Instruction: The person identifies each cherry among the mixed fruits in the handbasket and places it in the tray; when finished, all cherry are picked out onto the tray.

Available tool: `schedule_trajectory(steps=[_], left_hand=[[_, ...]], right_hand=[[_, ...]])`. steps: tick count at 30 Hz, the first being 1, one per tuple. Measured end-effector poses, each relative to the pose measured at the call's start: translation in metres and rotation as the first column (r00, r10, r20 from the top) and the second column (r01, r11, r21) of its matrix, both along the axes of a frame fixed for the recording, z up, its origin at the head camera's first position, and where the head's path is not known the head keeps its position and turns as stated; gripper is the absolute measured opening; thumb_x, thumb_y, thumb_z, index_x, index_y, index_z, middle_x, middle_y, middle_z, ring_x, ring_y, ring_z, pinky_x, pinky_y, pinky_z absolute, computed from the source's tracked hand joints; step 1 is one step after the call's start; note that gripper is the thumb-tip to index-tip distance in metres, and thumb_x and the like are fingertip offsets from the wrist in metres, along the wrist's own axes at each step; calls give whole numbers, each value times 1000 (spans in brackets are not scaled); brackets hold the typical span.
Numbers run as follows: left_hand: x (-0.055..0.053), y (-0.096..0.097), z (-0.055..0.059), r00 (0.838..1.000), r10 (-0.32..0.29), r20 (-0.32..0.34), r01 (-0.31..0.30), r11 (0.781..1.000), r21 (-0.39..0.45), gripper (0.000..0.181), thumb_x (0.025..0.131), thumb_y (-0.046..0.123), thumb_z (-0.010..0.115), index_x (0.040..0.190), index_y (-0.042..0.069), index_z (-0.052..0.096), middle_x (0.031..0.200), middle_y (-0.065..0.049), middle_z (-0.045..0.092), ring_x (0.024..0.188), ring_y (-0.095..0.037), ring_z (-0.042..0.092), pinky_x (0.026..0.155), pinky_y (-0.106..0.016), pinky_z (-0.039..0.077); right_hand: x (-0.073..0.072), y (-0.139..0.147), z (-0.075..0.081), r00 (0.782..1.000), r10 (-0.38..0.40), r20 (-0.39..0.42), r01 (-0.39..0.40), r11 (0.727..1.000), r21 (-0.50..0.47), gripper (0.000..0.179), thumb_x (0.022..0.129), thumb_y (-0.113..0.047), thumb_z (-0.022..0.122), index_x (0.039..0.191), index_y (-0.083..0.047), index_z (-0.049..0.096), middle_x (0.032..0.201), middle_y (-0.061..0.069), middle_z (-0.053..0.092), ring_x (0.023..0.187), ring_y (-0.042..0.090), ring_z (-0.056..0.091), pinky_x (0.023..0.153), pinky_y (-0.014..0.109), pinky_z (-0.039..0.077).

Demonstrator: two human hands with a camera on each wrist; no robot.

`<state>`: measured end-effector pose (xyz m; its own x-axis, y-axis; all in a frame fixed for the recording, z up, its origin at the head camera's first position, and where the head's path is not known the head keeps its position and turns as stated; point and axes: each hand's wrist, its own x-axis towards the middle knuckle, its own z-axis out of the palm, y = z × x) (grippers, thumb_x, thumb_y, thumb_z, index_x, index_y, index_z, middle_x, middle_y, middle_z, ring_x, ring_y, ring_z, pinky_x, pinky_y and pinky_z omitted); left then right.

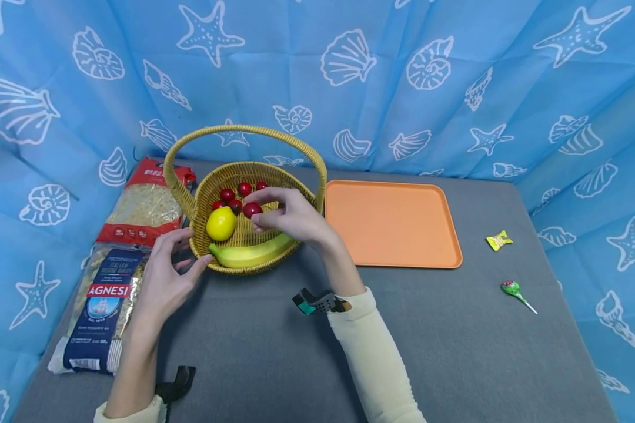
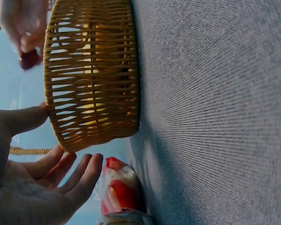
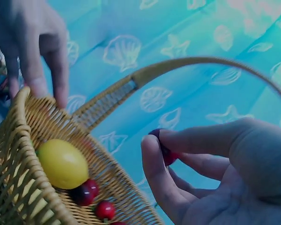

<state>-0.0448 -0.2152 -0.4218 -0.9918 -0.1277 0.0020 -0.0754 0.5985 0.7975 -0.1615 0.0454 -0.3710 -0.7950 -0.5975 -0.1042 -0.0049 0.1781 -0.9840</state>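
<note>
Between thumb and fingertips, my right hand [image 1: 296,217] pinches a dark red cherry [image 1: 252,210] above the wicker basket [image 1: 250,167]. In the right wrist view the cherry [image 3: 168,155] is partly hidden by the fingers. My left hand [image 1: 166,273] holds the basket's near left rim, its thumb at the front and fingers at the left side. Inside the basket lie a yellow lemon [image 1: 221,224], a banana [image 1: 254,252] along the near side, and several more cherries [image 1: 227,194] toward the back. The basket's tall handle [image 1: 243,128] arches up behind.
An orange tray [image 1: 391,223] lies right of the basket. Farther right are a yellow wrapped candy [image 1: 500,240] and a green lollipop [image 1: 513,289]. At the left lie a red-banded food bag [image 1: 143,202] and an Agnesi pasta bag [image 1: 103,305]. A blue shell-print curtain [image 1: 349,106] borders the table.
</note>
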Motion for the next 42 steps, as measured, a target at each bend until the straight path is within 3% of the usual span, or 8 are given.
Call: schedule_trajectory(steps=[6, 9, 12, 17, 22, 27, 35, 42], left_hand=[[-1, -1, -1, 1000, -4, -2, 4, 1000, -4, 67, 101, 21, 78, 158, 3, 48, 156, -25, 47, 140, -48, 53, 109, -67, 57], [-1, 0, -1, 1000, -2, -3, 2, 1000, -6, 66, 101, 21, 78, 157, 3, 49, 156, -25, 47, 140, -47, 53, 109, -67, 57], [0, 0, 0, 1000, 0, -4, 0, 1000, -4, 66, 101, 21, 79, 157, 4, 49, 155, -24, 47, 140, -47, 53, 109, -66, 57], [0, 0, 0, 1000, 4, -2, -4, 1000, 0, 66, 101, 21, 79, 157, 4, 49, 155, -24, 48, 140, -47, 53, 109, -65, 58], [1, 0, 1, 1000, 0, 4, 0, 1000, 9, 67, 100, 20, 79, 158, 4, 48, 157, -23, 47, 140, -46, 53, 109, -64, 58], [0, 0, 2, 1000, 0, 7, 0, 1000, 14, 67, 100, 19, 79, 158, 4, 48, 157, -23, 46, 141, -46, 53, 109, -64, 58], [0, 0, 2, 1000, 2, 15, -2, 1000, 20, 67, 101, 20, 78, 159, 4, 47, 158, -23, 46, 142, -46, 52, 110, -64, 58], [0, 1, 2, 1000, 8, 23, -8, 1000, 23, 66, 101, 19, 77, 159, 4, 47, 159, -24, 45, 142, -47, 52, 111, -65, 57]], right_hand=[[24, 33, 16, 995, 26, -92, -30, 998, -46, 35, 101, -9, 74, 136, -7, 70, 117, 17, 77, 84, 20, 77, 76, 29, 64], [33, 52, 19, 990, -19, -141, 11, 998, -60, 32, 99, -9, 77, 130, -8, 72, 103, 16, 75, 73, 19, 69, 67, 27, 57], [39, 73, 18, 977, -81, -197, 65, 994, -85, 29, 98, -5, 76, 127, -6, 72, 104, 13, 73, 72, 19, 66, 69, 28, 63], [36, 107, 7, 925, -213, -314, 180, 975, -132, 37, 97, 3, 74, 134, 0, 68, 127, 16, 71, 85, 26, 71, 73, 30, 68], [23, 130, -13, 855, -372, -361, 348, 928, -133, 38, 97, 2, 75, 134, 1, 70, 134, 18, 69, 96, 19, 76, 78, 24, 69], [1, 139, -38, 805, -421, -418, 443, 895, -49, 35, 97, 0, 78, 131, 3, 72, 138, 21, 60, 105, 33, 76, 85, 15, 65], [-38, 140, -73, 845, -323, -427, 431, 883, 187, 36, 96, 3, 77, 133, 3, 72, 132, 28, 52, 117, 46, 74, 105, 54, 65], [-59, 139, -87, 878, -144, -457, 351, 843, 408, 37, 102, -10, 74, 138, -1, 70, 131, 24, 60, 114, 36, 66, 99, 50, 62]])
